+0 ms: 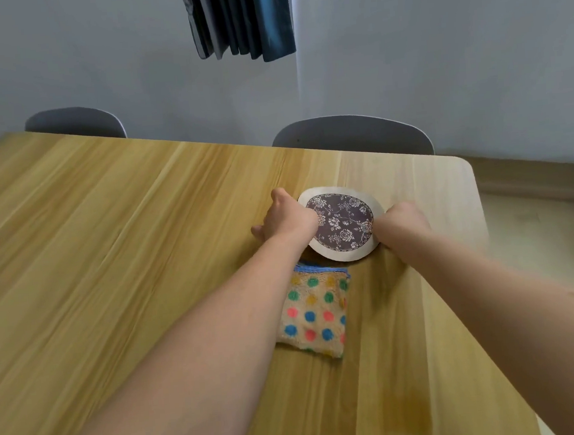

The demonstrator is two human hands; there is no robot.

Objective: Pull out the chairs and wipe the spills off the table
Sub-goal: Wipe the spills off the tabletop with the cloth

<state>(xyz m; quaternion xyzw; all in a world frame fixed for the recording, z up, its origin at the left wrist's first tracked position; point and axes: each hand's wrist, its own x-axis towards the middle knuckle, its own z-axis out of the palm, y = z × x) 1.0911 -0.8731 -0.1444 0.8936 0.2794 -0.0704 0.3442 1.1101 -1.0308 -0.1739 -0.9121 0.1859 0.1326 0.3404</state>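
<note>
A round placemat (pixel 343 225) with a dark floral middle and a pale rim sits slightly raised over the wooden table (pixel 108 231). My left hand (pixel 284 219) grips its left edge and my right hand (pixel 404 220) grips its right edge. Just in front of the placemat lies a folded cloth (pixel 315 313) with coloured dots, flat on the table between my forearms. Two grey chairs (pixel 354 134) (pixel 75 122) stand tucked in at the far side. A faint darker stain (pixel 407 413) shows on the wood near the front right.
The table's right edge and rounded far corner (pixel 463 165) are close to my right hand, with pale floor beyond. A grey wall stands behind the chairs, and a dark blue curtain (pixel 242 18) hangs at top centre.
</note>
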